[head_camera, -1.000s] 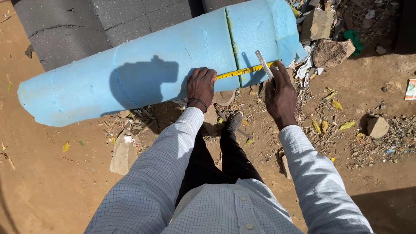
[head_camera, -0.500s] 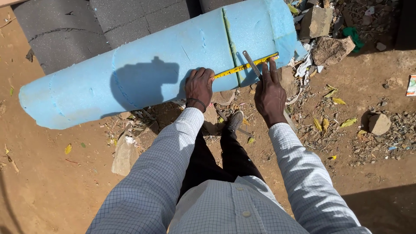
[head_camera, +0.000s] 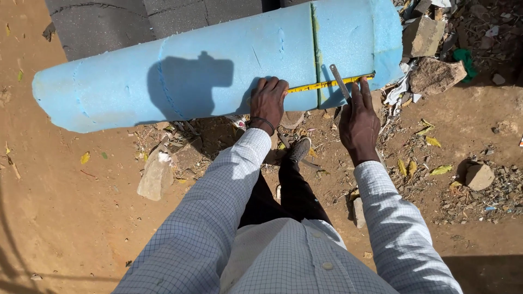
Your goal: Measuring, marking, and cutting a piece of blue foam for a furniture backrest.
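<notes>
- While the left hand (head_camera: 268, 103) presses the case end of the yellow steel measuring tape (head_camera: 329, 84) flat on the long light-blue foam slab (head_camera: 218, 71), fingers curled over it, the tape runs right along the slab's near edge.
- Right hand (head_camera: 359, 117) pins the tape's far end with its fingertips and grips a thin grey metal blade (head_camera: 340, 81) against the foam.
- Risk, as I judge it: the tape skews if either hand lifts; the slab lies on rubble and grey blocks (head_camera: 109, 22) and may rock.

The person wears a white shirt (head_camera: 283, 256) with fine blue checks and small buttons, black trousers (head_camera: 289, 196), a grey shoe (head_camera: 299, 148), and a dark wristband (head_camera: 262, 122).
</notes>
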